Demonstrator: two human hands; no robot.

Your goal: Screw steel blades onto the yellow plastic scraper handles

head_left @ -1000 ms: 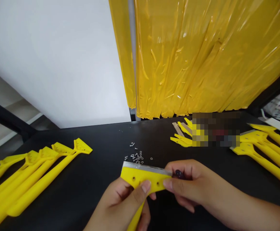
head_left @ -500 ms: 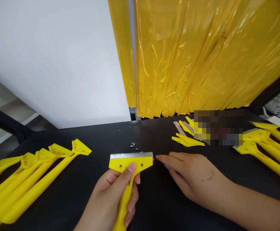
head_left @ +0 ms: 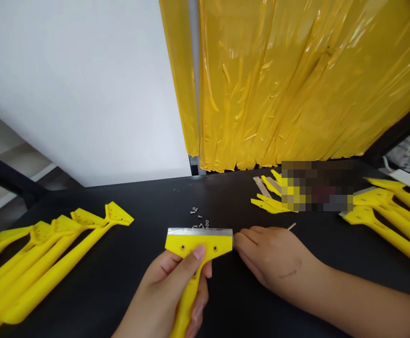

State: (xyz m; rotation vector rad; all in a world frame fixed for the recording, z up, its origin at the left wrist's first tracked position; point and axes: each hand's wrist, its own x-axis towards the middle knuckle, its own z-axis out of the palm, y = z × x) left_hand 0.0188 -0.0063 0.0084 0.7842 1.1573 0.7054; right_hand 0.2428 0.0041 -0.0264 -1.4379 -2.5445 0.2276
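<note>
Black tabletop (head_left: 233, 300) forms the work surface. Item in hand: a yellow plastic scraper (head_left: 199, 245) with a steel blade (head_left: 200, 232) along its head, held over the tabletop directly in front of the person. Left hand (head_left: 166, 277) is closed around the handle (head_left: 187, 305), thumb pressed on the head. Right hand (head_left: 271, 256) is not gripping; its fingers are together, and the fingertips (head_left: 238, 241) touch the blade's right end. Judged light and fairly stiff, the scraper is best held by the handle, clear of the blade edge. Small screws and nuts (head_left: 199, 218) lie just beyond the blade. Further yellow scrapers (head_left: 60, 253) lie left; others (head_left: 384, 220) lie right. Yellow plastic sheeting (head_left: 278, 80) hangs behind the far edge.
</note>
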